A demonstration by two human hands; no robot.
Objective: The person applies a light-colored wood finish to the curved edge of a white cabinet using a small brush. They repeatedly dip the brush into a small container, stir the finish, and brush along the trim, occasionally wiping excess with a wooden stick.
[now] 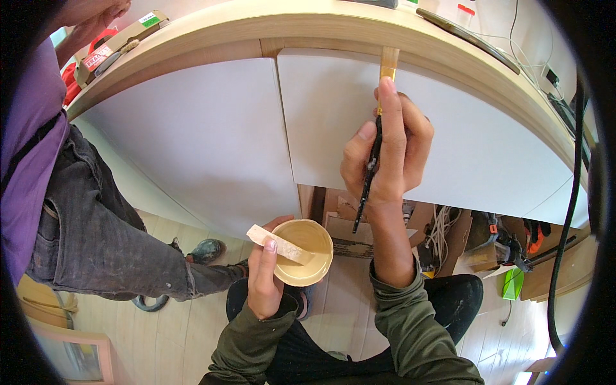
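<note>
Right hand (390,141) forward around brush (373,157)

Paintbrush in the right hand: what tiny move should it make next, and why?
I'd probably slide the paintbrush gently sideways along the wooden edge. The right hand holds its bristles up at that edge, though contact is unclear, while the left hand steadies the cup of pale yellow liquid lower down.

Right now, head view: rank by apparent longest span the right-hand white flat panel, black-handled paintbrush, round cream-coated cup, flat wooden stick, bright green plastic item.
1. Right-hand white flat panel
2. Black-handled paintbrush
3. Round cream-coated cup and flat wooden stick: too alike to rank
4. Bright green plastic item; sits farther off
</note>
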